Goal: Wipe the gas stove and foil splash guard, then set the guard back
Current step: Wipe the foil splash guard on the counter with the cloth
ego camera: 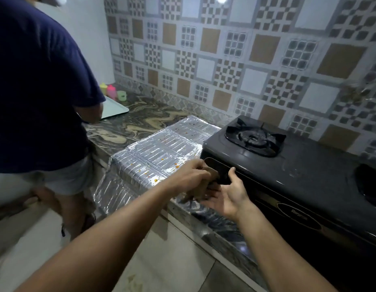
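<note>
1 black gas stove [298,165] on the marbled counter [128,127], 2 burners in view. 1 foil splash guard [153,157] flat just left of it, draped over the counter edge, flecked orange. 1 brown cloth [202,186] gripped by the left hand [189,175] at the stove's front corner; right hand [227,192] open, palm up. 3 plastic cups [112,91] and 1 tray [113,108] far left, beside 1 person in navy [35,81]. Patterned tile wall [246,60] behind.

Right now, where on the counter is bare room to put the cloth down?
Bare marble counter lies between the white tray and the foil splash guard. Near the stove front corner it is crowded: both hands, the left hand gripping the cloth.
</note>
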The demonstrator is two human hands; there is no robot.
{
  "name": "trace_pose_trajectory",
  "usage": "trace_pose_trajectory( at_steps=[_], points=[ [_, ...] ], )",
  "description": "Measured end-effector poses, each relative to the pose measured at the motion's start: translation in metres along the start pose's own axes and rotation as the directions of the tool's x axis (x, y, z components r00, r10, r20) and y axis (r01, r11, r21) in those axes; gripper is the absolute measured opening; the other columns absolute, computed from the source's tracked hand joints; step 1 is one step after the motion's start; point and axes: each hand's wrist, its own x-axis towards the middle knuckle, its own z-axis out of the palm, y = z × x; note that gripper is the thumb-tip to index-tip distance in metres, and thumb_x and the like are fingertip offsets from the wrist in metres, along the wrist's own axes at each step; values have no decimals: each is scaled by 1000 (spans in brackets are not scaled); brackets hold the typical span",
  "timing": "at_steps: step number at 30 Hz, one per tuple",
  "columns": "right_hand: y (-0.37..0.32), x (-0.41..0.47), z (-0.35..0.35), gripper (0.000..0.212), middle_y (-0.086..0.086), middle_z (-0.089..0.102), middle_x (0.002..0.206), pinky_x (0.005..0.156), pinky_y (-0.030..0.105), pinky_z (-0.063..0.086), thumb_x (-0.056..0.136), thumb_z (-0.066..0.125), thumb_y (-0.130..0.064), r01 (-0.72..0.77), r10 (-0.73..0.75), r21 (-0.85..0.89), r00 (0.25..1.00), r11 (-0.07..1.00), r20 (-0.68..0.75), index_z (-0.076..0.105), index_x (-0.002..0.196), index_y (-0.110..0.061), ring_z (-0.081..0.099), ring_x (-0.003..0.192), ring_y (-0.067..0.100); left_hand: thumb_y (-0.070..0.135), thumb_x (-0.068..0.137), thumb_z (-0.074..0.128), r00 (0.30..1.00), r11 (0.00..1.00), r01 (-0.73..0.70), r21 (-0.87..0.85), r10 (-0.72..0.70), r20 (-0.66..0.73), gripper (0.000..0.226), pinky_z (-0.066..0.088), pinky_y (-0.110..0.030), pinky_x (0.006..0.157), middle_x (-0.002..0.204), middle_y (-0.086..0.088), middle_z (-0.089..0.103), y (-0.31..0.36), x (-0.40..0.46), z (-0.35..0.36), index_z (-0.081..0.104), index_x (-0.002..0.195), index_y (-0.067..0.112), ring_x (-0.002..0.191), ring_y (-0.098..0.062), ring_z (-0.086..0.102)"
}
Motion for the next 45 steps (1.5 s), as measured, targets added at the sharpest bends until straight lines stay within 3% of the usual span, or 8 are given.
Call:
trace_pose_trajectory(
  at_steps=[3,6,14,19,23,30,38,45],
  points=[
    [6,21,27,79,26,69,78,72,43,57,92,35,-63,-42,32,70,991,997,133,71,88,8,69,72,37,16,72,66,994,998,9,58,-15,105,4,45,-22,55,77,-13,66,-20,-11,-18,63,74,14,60,-12,58],
    [17,45,52,37,19,70,75,56,39,59,98,42,-29,-10,13,-73,999,997,36,66,93,-1,69,62,32,26,64,61,976,995,14,-95,-34,-214,14,48,-31,70,92,-21,71,-50,-17,-48,68,68,14,78,-21,64],
    [19,98,84,31,18,70,100,87,48,51,98,51,-29,115,-141,-216,984,970,-107,64,106,-2,65,95,34,22,63,49,563,778,354,-519,-620,-547,12,36,-32,58,63,-10,54,-215,-17,-130,52,60,11,63,-26,50],
    [11,133,100,26,12,69,102,91,49,53,93,60,-35,192,-371,-657,917,729,-143,65,97,-10,66,94,29,14,80,59,375,535,452,-713,-840,-392,32,42,-32,74,107,-13,62,-270,-33,-127,63,107,-3,91,-30,57],
    [9,156,120,22,10,63,101,81,38,49,98,52,-29,274,-550,-856,835,439,-15,64,104,-12,61,96,29,16,81,58,409,399,417,-816,-885,-224,7,42,-38,95,116,-9,61,-291,-36,-123,63,83,12,103,-29,58],
    [24,177,148,24,2,61,86,65,26,37,92,44,-2,269,-511,-961,836,64,201,62,95,-17,55,82,21,29,80,64,471,233,160,-959,-872,-133,33,54,-41,70,98,-13,66,-315,-56,-133,66,108,12,87,-31,61],
    [72,167,171,36,1,67,94,54,21,38,98,44,-12,295,-325,-953,909,64,260,59,128,-26,56,69,12,36,87,59,755,141,-33,-989,-645,-117,36,50,-49,90,102,-16,73,-298,-82,-160,69,106,7,90,-33,71],
    [118,154,170,39,3,62,124,90,46,50,99,39,-22,380,-265,-888,856,-259,443,52,131,-41,58,100,18,45,86,52,845,51,-69,-996,-528,-86,62,45,-52,98,132,-23,58,-277,-81,-174,56,132,4,120,-39,56]
  ],
)
